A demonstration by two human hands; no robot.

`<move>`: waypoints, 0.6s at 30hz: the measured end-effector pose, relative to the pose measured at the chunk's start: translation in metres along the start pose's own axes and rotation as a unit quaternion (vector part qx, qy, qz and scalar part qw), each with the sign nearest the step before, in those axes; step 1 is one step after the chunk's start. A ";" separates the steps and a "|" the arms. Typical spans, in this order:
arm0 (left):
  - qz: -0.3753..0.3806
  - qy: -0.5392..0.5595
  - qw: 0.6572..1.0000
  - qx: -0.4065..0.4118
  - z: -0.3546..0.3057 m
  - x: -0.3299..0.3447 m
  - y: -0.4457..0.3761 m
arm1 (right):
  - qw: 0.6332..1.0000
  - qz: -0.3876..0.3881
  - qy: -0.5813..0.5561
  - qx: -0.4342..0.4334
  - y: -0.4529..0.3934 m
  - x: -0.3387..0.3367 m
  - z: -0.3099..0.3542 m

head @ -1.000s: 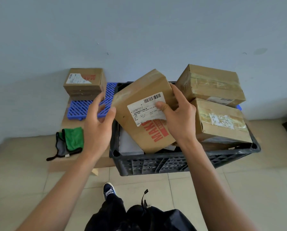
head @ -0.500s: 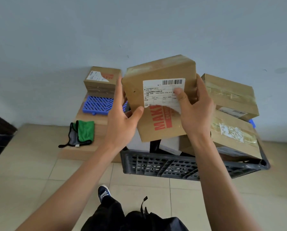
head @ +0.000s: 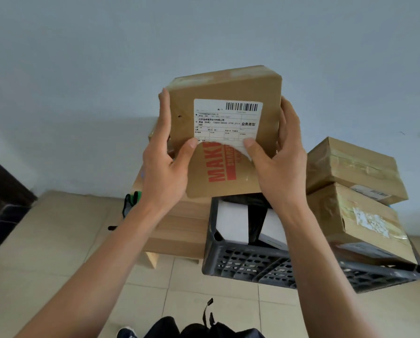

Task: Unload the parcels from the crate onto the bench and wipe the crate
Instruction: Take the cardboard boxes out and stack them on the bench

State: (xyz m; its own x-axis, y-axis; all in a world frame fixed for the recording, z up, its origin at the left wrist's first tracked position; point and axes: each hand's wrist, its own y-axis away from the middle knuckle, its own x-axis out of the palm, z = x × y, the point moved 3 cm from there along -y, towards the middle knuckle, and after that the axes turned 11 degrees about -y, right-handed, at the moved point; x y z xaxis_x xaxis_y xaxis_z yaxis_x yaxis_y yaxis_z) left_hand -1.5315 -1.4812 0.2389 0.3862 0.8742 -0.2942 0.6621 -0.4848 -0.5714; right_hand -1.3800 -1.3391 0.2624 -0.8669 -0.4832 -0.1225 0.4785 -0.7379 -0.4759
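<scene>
A brown cardboard parcel (head: 231,93) with a white shipping label and red lettering is held up high in front of the wall. My left hand (head: 163,167) grips its left side, thumb on the front. My right hand (head: 281,164) grips its right side, thumb on the label's lower corner. Below stands the dark plastic crate (head: 265,264) on the floor, with white parcels (head: 232,224) inside and two taped brown boxes (head: 350,167) stacked at its right. The low wooden bench (head: 179,230) stands left of the crate, mostly hidden by my left arm.
A green and grey cloth (head: 131,198) lies on the bench, partly behind my left arm. A dark door frame (head: 1,191) is at the far left. The floor is beige tile (head: 57,252). My dark trousers and shoe (head: 128,334) show at the bottom edge.
Both hands have lifted the labelled parcel out of the crate and higher. It has turned upright, and my left hand now grips its side. The bench's box and blue grid are now hidden.
</scene>
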 end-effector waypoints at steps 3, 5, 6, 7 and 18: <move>-0.026 -0.025 0.999 0.013 0.023 -0.042 -0.008 | 1.000 -0.001 -0.024 0.001 0.002 0.047 0.004; -0.027 -0.034 0.999 0.009 0.039 -0.070 -0.013 | 0.999 0.001 -0.036 0.009 0.006 0.079 0.005; -0.025 -0.033 0.999 0.003 0.048 -0.083 -0.015 | 0.999 0.004 -0.038 0.012 0.008 0.095 0.005; -0.023 -0.033 0.999 -0.004 0.057 -0.095 -0.017 | 0.999 0.009 -0.039 0.016 0.010 0.110 0.004; 0.038 -0.048 0.994 -0.086 0.163 -0.187 -0.019 | 0.991 0.075 0.049 0.097 0.047 0.236 -0.024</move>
State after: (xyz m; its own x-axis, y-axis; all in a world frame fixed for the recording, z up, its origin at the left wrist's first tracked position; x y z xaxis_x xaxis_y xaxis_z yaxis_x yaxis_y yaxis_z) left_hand -1.7206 -1.6313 0.1802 0.3817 0.8290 -0.4087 0.7360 -0.5401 -0.4081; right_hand -1.5656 -1.4771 0.1899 -0.7891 -0.5532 -0.2669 0.6123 -0.7429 -0.2704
